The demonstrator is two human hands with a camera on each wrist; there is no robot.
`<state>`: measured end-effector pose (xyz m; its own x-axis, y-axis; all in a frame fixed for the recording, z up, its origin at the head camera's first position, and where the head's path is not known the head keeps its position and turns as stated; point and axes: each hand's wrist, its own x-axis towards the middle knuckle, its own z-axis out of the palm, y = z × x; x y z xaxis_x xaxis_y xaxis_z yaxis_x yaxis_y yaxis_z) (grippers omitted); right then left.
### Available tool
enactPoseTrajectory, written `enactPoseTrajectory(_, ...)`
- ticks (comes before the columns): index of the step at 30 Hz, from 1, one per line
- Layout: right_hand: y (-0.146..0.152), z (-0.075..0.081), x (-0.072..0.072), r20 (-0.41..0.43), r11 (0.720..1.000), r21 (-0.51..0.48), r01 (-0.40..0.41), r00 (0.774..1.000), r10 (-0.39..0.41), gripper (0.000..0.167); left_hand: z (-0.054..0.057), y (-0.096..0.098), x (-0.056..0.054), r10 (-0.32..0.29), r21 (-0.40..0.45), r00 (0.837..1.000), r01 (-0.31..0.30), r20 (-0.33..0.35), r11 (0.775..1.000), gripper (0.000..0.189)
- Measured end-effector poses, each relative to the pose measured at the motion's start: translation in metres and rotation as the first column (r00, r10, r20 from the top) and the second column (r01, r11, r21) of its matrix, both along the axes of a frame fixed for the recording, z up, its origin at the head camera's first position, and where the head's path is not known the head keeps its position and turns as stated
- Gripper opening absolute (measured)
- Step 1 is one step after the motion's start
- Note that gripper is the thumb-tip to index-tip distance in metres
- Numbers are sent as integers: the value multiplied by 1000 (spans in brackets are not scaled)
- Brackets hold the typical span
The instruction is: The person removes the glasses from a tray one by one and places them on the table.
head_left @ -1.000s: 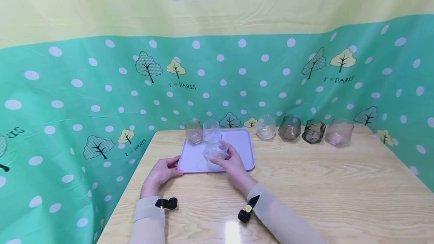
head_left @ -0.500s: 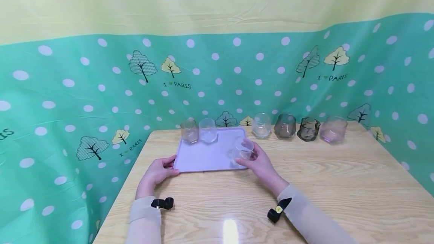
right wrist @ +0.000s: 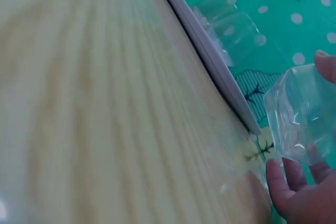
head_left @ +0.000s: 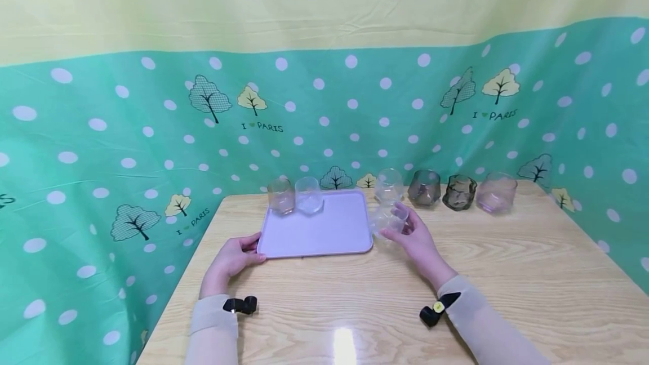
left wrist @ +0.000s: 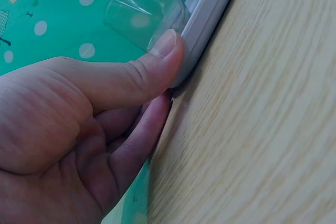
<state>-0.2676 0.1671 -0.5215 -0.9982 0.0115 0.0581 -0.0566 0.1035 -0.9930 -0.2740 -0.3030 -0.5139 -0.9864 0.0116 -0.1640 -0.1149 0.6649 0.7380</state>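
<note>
A clear, faceted drinking glass point(head_left: 385, 223) is in my right hand point(head_left: 419, 244), just beyond the right edge of the lilac tray point(head_left: 319, 235). The right wrist view shows this glass point(right wrist: 299, 116) tilted, thumb on one side and fingers on the other. My left hand point(head_left: 232, 257) grips the tray's near left corner. In the left wrist view the thumb point(left wrist: 157, 61) presses on the tray rim, with the other fingers lower, by the table edge. At the tray's back left stand an amber-tinted glass point(head_left: 281, 197) and a clear glass point(head_left: 309, 197).
Along the back of the wooden table point(head_left: 294, 308), right of the tray, stand a clear glass point(head_left: 389, 183), a grey glass point(head_left: 425, 188), a dark wavy glass point(head_left: 459, 192) and a pinkish glass point(head_left: 497, 192). A green dotted curtain point(head_left: 152, 185) hangs behind and on both sides.
My right hand has carried the clear glass rightward from over the tray's middle to past its right edge. My left hand keeps its grip on the tray corner. The view has shifted slightly.
</note>
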Motion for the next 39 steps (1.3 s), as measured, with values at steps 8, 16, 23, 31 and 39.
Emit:
enactPoseTrajectory(8,15,-2,-7,9,996,73,60,998,-60,97,3,1,3,1,3,1000,-1,5,1000,77)
enactPoseTrajectory(16,17,-2,-6,20,991,108,82,996,-84,97,1,1,0,-3,12,1000,3,-4,1000,76)
enactPoseTrajectory(23,18,-3,-7,16,989,112,95,995,-97,96,2,2,-1,-6,-1,1000,6,-11,1000,76)
enactPoseTrajectory(31,17,-3,-12,-19,987,137,83,997,-81,98,3,2,-1,-13,-4,1000,13,-15,1000,75)
enactPoseTrajectory(39,16,-3,-13,-9,986,149,72,997,-71,101,1,0,0,-9,-10,1000,9,-14,1000,75)
